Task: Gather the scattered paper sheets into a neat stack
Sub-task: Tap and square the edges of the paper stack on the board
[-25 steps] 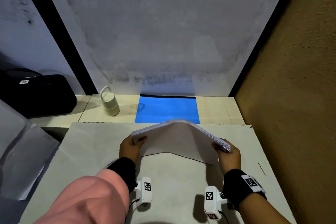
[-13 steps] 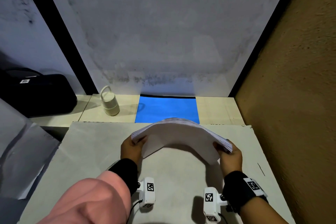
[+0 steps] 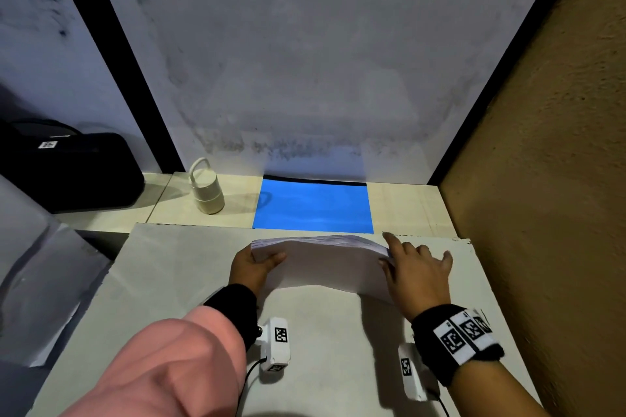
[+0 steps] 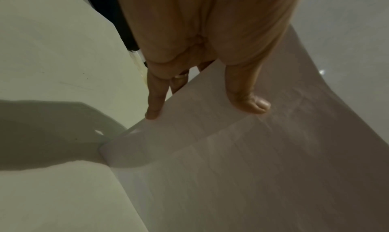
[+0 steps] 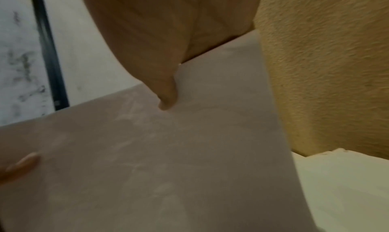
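A stack of white paper sheets (image 3: 325, 264) stands on its long edge on the pale board (image 3: 169, 281), slightly bowed toward me. My left hand (image 3: 257, 264) grips its left end, thumb on the near face and fingers behind; the left wrist view shows the thumb (image 4: 252, 106) pressed on the stack (image 4: 231, 160). My right hand (image 3: 416, 264) lies against the right end with fingers spread and straight. In the right wrist view its thumb (image 5: 166, 101) touches the near face of the stack (image 5: 168, 152).
A blue sheet (image 3: 313, 206) lies flat behind the board, a small cream bottle (image 3: 206, 193) to its left. A black case (image 3: 67, 169) sits far left. The brown wall (image 3: 542, 213) runs close along the right. Creased white sheeting (image 3: 34, 281) hangs at the left.
The stack has come down onto the board and its arch has flattened. My right hand has let go its pinch and spread its fingers along the right end.
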Tool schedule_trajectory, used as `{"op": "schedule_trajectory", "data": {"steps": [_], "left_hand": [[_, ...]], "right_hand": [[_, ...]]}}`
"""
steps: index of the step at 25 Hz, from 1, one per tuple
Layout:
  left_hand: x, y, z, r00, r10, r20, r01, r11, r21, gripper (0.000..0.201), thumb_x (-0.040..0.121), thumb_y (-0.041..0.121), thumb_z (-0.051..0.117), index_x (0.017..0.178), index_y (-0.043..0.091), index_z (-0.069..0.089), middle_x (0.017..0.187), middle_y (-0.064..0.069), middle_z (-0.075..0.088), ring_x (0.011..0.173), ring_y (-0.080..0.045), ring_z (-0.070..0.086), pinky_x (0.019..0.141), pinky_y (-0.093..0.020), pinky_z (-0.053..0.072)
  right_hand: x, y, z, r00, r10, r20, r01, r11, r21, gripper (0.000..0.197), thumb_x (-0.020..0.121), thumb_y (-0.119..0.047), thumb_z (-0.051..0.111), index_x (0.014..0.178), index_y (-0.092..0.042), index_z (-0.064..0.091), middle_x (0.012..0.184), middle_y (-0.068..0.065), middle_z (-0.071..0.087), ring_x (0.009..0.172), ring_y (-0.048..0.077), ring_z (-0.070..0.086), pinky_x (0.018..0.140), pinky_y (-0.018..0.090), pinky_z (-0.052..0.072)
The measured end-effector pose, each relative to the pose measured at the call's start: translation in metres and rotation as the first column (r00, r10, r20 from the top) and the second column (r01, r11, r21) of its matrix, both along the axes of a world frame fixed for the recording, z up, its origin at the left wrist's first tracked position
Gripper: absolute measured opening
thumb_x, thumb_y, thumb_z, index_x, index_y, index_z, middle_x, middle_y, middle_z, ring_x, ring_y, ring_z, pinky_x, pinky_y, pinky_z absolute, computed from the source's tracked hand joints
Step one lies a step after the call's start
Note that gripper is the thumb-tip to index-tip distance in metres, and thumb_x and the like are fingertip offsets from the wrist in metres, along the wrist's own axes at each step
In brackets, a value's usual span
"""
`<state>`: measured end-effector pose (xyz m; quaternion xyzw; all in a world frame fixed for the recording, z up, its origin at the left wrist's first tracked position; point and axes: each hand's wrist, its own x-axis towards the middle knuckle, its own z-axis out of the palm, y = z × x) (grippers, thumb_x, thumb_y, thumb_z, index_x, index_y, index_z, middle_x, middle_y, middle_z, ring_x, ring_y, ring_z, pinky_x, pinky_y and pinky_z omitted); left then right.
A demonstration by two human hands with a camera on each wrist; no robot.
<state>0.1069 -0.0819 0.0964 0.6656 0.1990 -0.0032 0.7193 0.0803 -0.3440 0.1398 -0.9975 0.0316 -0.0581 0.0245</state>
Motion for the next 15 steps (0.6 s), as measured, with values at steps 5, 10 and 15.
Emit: {"op": "schedule_trajectory", "data": {"steps": [5, 10, 15], "left_hand": [[0.003, 0.001, -0.004, 0.999, -0.040, 0.009, 0.040, 0.998, -0.056, 0.020, 0.073, -0.010, 0.069, 0.084, 0.007, 0.070, 0.062, 0.008, 0.074, 0.064, -0.008, 0.069, 0.062, -0.021, 0.056], [0.003, -0.002, 0.001, 0.999, -0.038, 0.006, 0.039, 0.995, -0.093, 0.019, 0.073, -0.009, 0.069, 0.086, 0.006, 0.069, 0.065, 0.006, 0.074, 0.076, -0.020, 0.068, 0.065, -0.024, 0.055], [0.001, 0.005, -0.001, 0.982, 0.181, -0.048, -0.168, 0.966, 0.196, 0.094, 0.060, 0.012, 0.086, 0.138, 0.021, 0.036, 0.137, -0.003, 0.043, 0.120, -0.022, 0.047, 0.100, -0.037, 0.043]], "right_hand": [[0.013, 0.044, 0.004, 0.987, 0.137, -0.086, -0.147, 0.981, -0.127, 0.025, 0.080, -0.030, 0.066, 0.102, -0.019, 0.063, 0.086, 0.005, 0.068, 0.088, 0.031, 0.064, 0.094, 0.070, 0.030], [0.029, 0.075, 0.014, 0.934, 0.297, -0.198, -0.295, 0.955, 0.039, 0.029, 0.085, -0.006, 0.045, 0.113, -0.015, 0.052, 0.108, 0.008, 0.062, 0.100, 0.029, 0.058, 0.070, 0.030, 0.034], [0.027, 0.051, 0.042, 0.984, 0.176, 0.000, -0.168, 0.942, 0.291, 0.023, 0.082, -0.015, 0.045, 0.098, -0.022, 0.059, 0.094, 0.003, 0.070, 0.085, 0.031, 0.063, 0.062, 0.027, 0.033]]}}
